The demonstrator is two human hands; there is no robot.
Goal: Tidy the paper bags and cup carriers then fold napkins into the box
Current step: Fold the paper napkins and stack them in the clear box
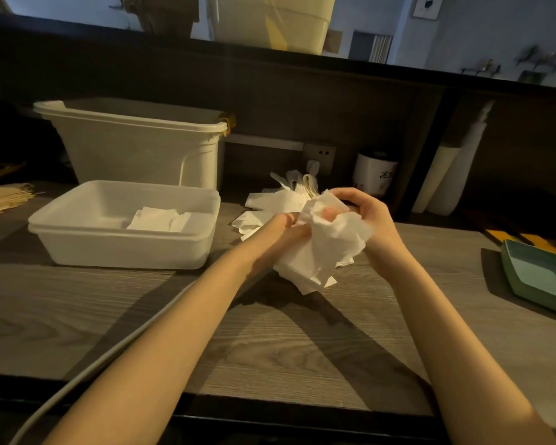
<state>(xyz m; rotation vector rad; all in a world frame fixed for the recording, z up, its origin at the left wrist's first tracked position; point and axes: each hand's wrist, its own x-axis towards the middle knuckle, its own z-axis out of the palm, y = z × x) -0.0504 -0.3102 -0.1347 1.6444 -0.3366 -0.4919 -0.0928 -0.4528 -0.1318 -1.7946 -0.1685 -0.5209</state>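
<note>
- Head view shows us both hands meeting over the middle of the counter [270,332], gripping one crumpled white napkin [325,248]
- Our left hand [280,232] curls its fingers into the napkin's left side, thumb tip on the paper
- Our right hand [366,216] arches over the top, fingers curled down and pinching the upper fold
- We see the napkin's loose lower corners hanging down to touch the surface
- Just behind the hands lies a pile of unfolded napkins [270,203], toward the back edge
- Left of the hands sits the shallow white box [122,248], with folded napkins [161,220] inside at its right end
- Behind that box stands a taller white bin [135,146]
- At the right edge we see a green tray [540,277]; at the left edge, a brown paper stack [4,197]
</note>
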